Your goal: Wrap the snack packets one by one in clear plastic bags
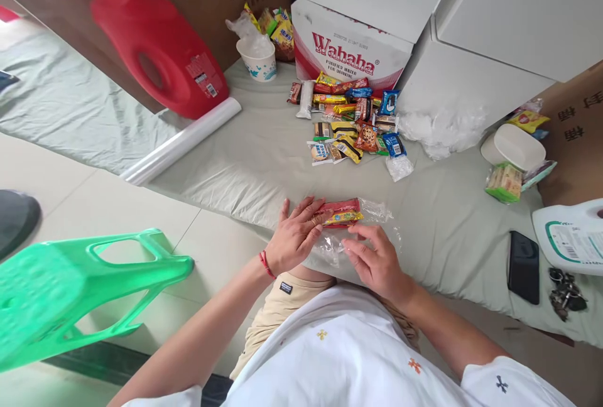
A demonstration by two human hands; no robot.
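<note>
**Both hands laid on a clear bag of snacks at the near edge of the sheet**

At the far left, a green plastic stool [70, 294] is seen lying tilted over the tiled floor. Above it, a red detergent bottle [155, 43] is leaned against brown cardboard, and a roll of clear film [181, 140] is laid just beside its base, on the edge of the grey-green sheet [245, 162].

The left forearm is stretched forward and to the right, with a red string worn at the wrist. The left hand [294, 237] is held open and palm down. Its fingers are spread flat and rested on the red and yellow snack packets [342, 212].

These packets are enclosed in a clear plastic bag [372, 218], which is laid on the sheet just in front of the person's lap, between the two hands.

The right forearm is brought in from the lower right, with the wrist bent inward. The right hand [374, 262] is kept palm down with curved fingers, and its fingertips are placed on the near part of the bag. Whether the film is pinched or only pressed cannot be told.

Further back, well apart from the hands, a pile of snacks [351, 121] is spread before a Wahaha box [348, 49]. At the right, a black phone [524, 267] and a bunch of keys [565, 294] are laid on the sheet.
</note>
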